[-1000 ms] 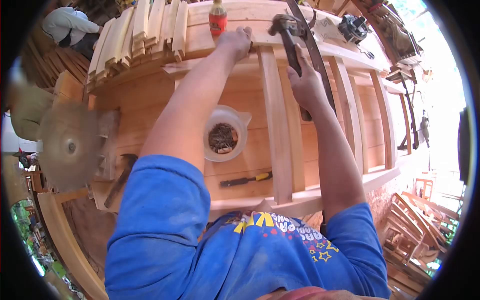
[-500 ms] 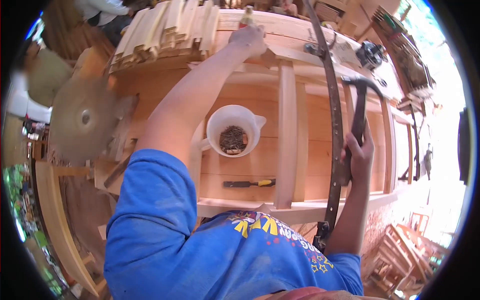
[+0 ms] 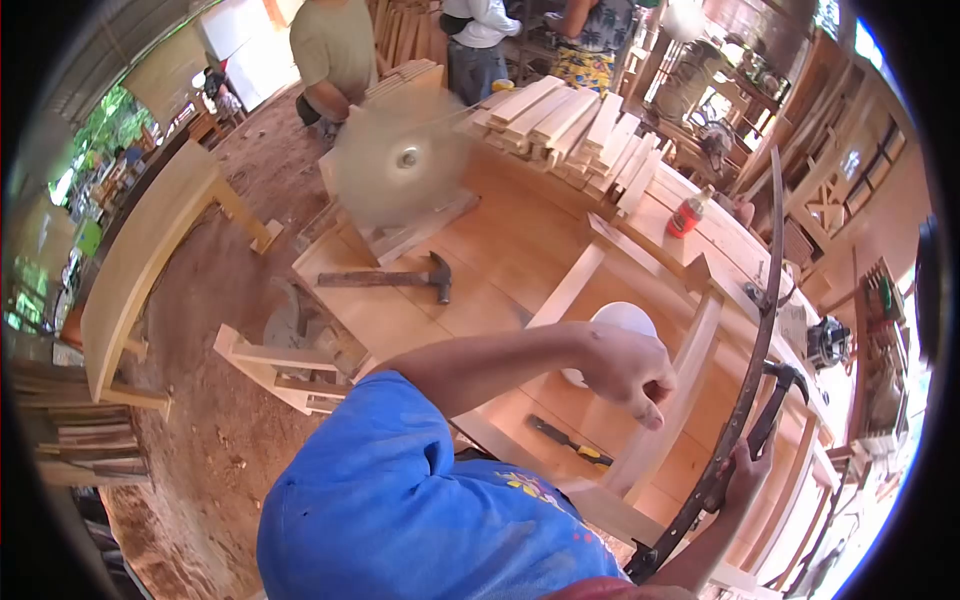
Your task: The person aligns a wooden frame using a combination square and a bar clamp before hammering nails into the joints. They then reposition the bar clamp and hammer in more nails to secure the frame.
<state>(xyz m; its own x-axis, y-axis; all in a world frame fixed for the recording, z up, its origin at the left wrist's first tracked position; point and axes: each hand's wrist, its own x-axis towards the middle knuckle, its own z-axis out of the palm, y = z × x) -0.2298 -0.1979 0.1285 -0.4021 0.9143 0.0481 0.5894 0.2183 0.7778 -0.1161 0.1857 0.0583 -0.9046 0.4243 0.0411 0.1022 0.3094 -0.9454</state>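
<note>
My right hand (image 3: 745, 478) is closed around the handle of a claw hammer (image 3: 768, 418), its head pointing away from me beside a long dark metal bar clamp (image 3: 752, 385). My left hand (image 3: 628, 372) hovers over a wooden frame (image 3: 690, 350), fingers curled in; whatever they may hold is hidden. Behind that hand, a white pitcher (image 3: 625, 317) is mostly covered; its contents are out of sight. A chisel with a yellow and black handle (image 3: 570, 441) lies on the boards near my body. A red bottle (image 3: 688, 213) stands on the far side of the frame.
Another claw hammer (image 3: 436, 279) lies at the bench's left, near a blurred round saw blade (image 3: 385, 170). Wooden strips (image 3: 570, 125) are stacked at the back. A power tool (image 3: 828, 342) sits far right. Several people stand behind the bench, including a person in an olive shirt (image 3: 330, 50).
My view has swung left, bringing the second hammer and the people into view. My left hand has come back from beside the red bottle to above the pitcher. My right hand still holds its hammer.
</note>
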